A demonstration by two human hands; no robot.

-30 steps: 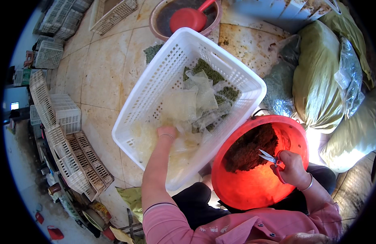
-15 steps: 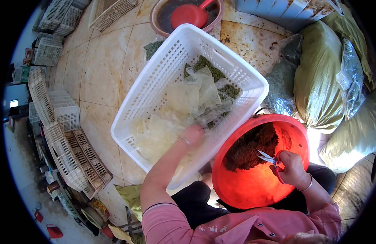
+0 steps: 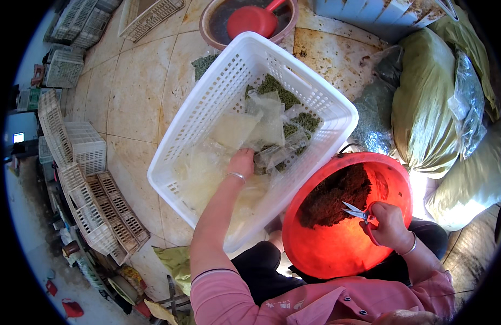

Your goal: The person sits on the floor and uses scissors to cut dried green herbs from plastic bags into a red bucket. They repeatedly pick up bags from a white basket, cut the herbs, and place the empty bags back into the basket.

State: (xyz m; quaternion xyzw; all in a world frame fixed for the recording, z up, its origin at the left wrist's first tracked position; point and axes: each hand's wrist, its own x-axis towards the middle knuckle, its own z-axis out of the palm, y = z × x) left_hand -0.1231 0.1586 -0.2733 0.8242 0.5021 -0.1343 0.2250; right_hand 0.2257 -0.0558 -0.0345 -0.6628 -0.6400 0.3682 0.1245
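Observation:
My right hand (image 3: 389, 225) grips red-handled scissors (image 3: 364, 215) over a red tub (image 3: 337, 252). Their metal blades are parted and point left. Dark brown crumbly material (image 3: 342, 192) lies inside the tub. My left hand (image 3: 241, 162) reaches down into a white perforated plastic basket (image 3: 193, 116), touching a pile of pale translucent bags (image 3: 237, 130). Its fingertips are hidden, so I cannot see whether they pinch a bag. Clear film bags (image 3: 271, 116) overlap dark green granular clumps (image 3: 280, 89) toward the basket's far right end.
A basin with a red scoop (image 3: 252, 23) stands beyond the basket. Yellowish sacks (image 3: 426, 100) crowd the right side, beneath a blue-grey bin (image 3: 370, 16). Stacked plastic crates (image 3: 85, 149) line the left. Stained floor tiles (image 3: 134, 103) lie between crates and basket.
My left hand has moved left and slightly away from me across the bags. The film bags near it have shifted. My right hand holds the scissors in nearly the same place.

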